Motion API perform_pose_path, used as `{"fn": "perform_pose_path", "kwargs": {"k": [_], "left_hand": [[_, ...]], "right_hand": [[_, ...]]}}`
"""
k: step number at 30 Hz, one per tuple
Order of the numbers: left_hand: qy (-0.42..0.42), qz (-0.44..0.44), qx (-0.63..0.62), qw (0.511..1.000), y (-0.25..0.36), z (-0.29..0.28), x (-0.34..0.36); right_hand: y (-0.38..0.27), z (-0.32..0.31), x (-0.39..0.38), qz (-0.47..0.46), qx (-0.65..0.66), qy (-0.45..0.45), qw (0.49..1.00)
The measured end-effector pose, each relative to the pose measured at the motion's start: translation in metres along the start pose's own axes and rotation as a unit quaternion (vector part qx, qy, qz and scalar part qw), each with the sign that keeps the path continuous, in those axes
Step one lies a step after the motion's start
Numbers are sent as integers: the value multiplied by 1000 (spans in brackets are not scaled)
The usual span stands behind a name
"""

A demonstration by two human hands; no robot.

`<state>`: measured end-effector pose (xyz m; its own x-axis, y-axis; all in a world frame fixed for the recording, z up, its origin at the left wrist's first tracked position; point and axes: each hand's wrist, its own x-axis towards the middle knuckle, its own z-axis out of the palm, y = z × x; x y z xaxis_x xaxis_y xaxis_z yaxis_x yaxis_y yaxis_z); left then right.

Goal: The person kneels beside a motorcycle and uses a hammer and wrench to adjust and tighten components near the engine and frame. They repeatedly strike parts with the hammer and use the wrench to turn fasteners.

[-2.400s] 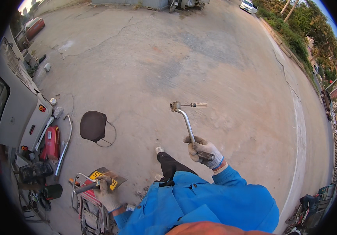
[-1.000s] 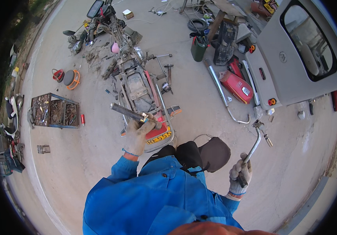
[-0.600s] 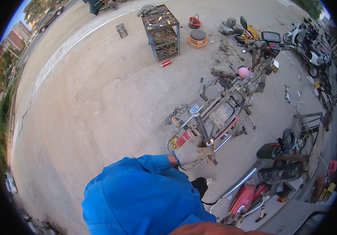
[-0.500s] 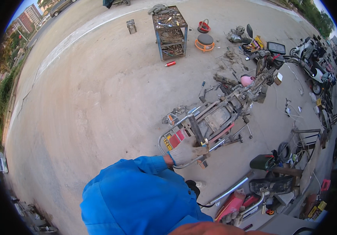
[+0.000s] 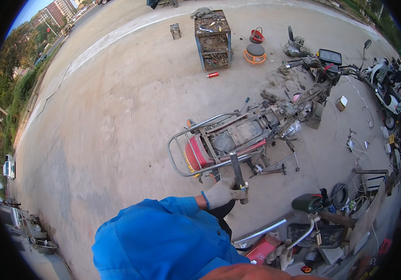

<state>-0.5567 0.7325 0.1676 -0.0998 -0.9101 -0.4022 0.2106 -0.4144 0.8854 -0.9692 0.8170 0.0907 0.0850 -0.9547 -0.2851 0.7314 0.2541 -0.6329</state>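
My left hand [image 5: 220, 192], in a pale work glove, is closed round a dark metal tube [image 5: 235, 165] with a fitting at its lower end, held just this side of the stripped motorcycle's rear rack [image 5: 176, 156]. My right hand [image 5: 276, 255], gloved and partly behind my blue jacket, grips a bent silver bar [image 5: 303, 238]; a small tool with a pale handle [image 5: 318, 237] hangs from the bar's head. The motorcycle [image 5: 238, 132] lies as a bare frame with red rear bodywork, handlebar and loose parts around it on the concrete.
A metal tool trolley [image 5: 212, 35], an orange-based stool [image 5: 255, 56], a red bowl [image 5: 257, 36] and a red can [image 5: 212, 74] stand or lie beyond the frame. Scooters [image 5: 387, 105] line the right. Loose parts, a green container [image 5: 307, 201] and a red panel [image 5: 262, 249] crowd the lower right.
My view has swung from the vehicles and open yard onto the motorcycle frame. The tube in my left hand has moved rightward off the rack. Both hands still grip what they held.
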Motion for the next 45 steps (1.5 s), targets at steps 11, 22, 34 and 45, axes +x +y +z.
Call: {"fn": "perform_pose_path", "kwargs": {"k": [11, 22, 34, 45], "left_hand": [[-43, -34, 68, 996, -4, 82, 123], [-73, -87, 158, 981, 40, 143, 234], [-61, -180, 190, 963, -9, 190, 295], [-83, -321, 170, 928, -113, 251, 348]], "right_hand": [[-69, -37, 70, 40, -8, 1, 999], [-132, -63, 179, 48, -22, 3, 999], [-154, -68, 214, 123, 17, 84, 989], [-199, -101, 265, 208, -8, 186, 960]]}}
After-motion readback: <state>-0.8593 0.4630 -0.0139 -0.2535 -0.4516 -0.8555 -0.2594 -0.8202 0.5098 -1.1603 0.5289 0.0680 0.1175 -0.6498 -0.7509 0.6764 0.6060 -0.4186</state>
